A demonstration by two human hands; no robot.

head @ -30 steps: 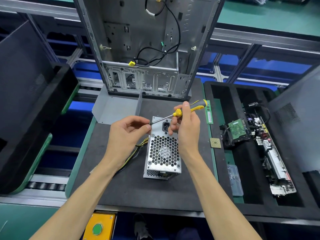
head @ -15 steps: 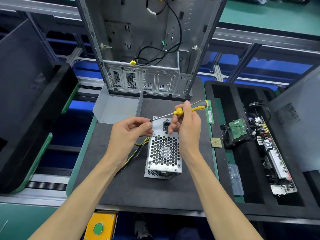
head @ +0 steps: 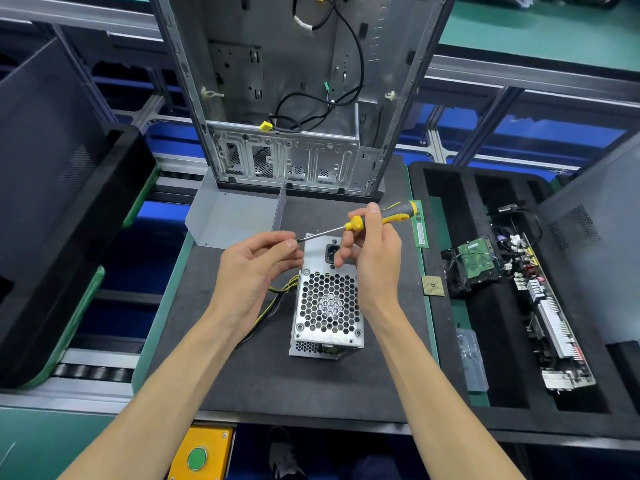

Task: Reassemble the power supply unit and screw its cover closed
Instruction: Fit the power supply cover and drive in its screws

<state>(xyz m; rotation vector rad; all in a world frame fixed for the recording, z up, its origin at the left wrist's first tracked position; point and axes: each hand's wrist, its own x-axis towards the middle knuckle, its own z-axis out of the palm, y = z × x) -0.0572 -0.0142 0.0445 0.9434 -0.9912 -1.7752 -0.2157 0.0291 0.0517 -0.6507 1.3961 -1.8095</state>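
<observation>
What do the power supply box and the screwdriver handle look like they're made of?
Power supply box: bare sheet metal, probably steel, judging by its dull silver sheen and punched honeycomb vent. Screwdriver handle: seemingly moulded plastic, yellow with a grey, possibly rubbery grip band; the thin shaft looks like polished metal.

Silver power supply unit (head: 327, 306) lies on the mat, honeycomb grille upward.
</observation>
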